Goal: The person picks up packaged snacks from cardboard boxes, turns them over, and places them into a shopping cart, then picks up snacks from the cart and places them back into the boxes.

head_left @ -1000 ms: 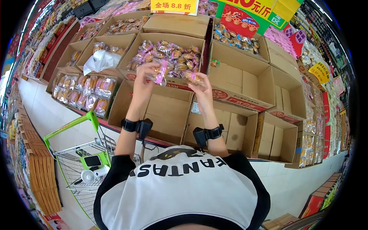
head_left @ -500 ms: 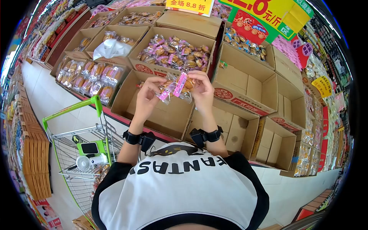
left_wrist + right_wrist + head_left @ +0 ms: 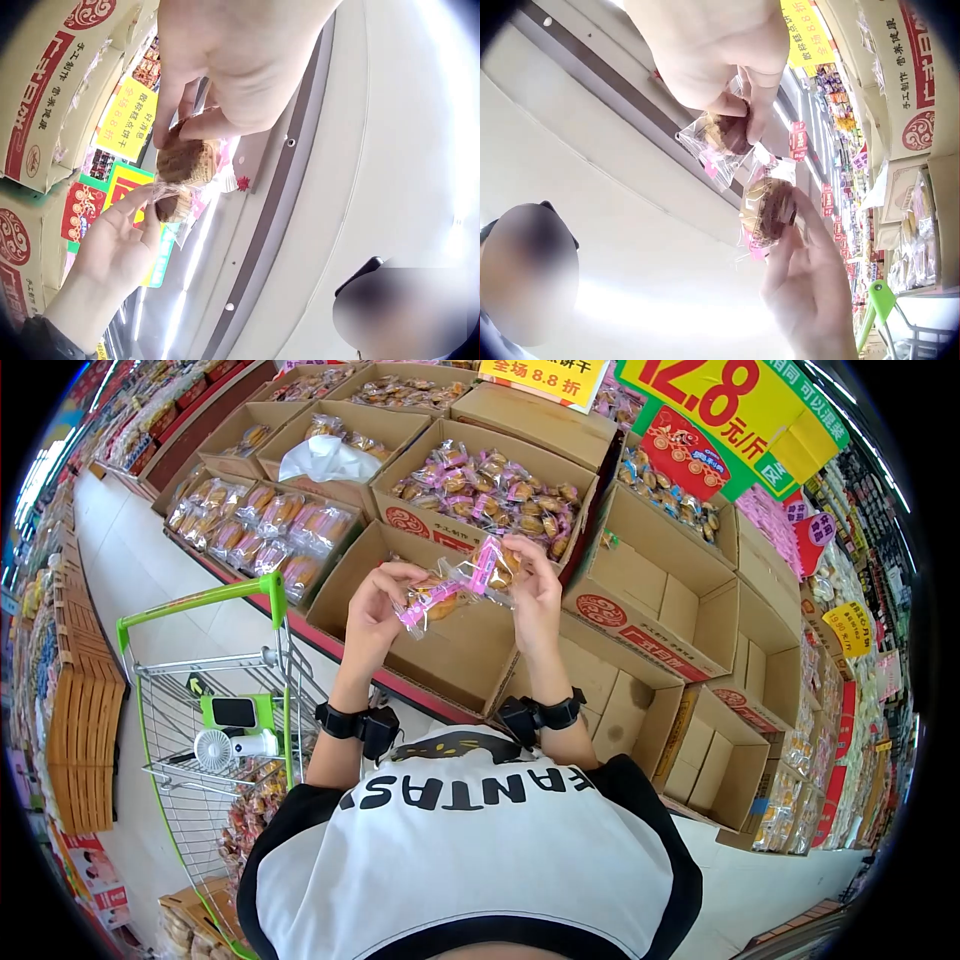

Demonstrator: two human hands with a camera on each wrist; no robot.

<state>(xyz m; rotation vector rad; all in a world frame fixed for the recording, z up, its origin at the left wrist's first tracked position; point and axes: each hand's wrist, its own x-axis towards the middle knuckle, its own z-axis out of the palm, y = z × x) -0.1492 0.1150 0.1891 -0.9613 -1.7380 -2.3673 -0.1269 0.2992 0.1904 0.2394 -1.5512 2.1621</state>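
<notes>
My left hand [image 3: 375,610] pinches a wrapped mooncake [image 3: 430,603] in clear plastic with a pink label. Beside it, slightly higher, my right hand [image 3: 537,595] pinches a second wrapped mooncake [image 3: 506,566] of the same kind. The two wrappers overlap between the hands in the head view, above a nearly bare carton [image 3: 455,655]. Seen from the left wrist, the left hand's mooncake [image 3: 186,159] shows a browned side under the fingertips. The right wrist view shows a browned face on the left hand's mooncake [image 3: 769,210]. Behind the hands stands a carton [image 3: 425,525] heaped with similar wrapped mooncakes [image 3: 490,490].
A shopping cart [image 3: 200,600] with a green handle stands at left, holding a small white fan [image 3: 213,750] and bagged goods. Flat packs of pastries [image 3: 265,525] fill a carton on the left. More cartons [image 3: 655,575] line the right, below a yellow price sign [image 3: 735,410].
Both hands have come back from the heaped carton toward the body and closer together, each keeping its mooncake. In the last half second the wrappers have shifted slightly. The head view has turned.
</notes>
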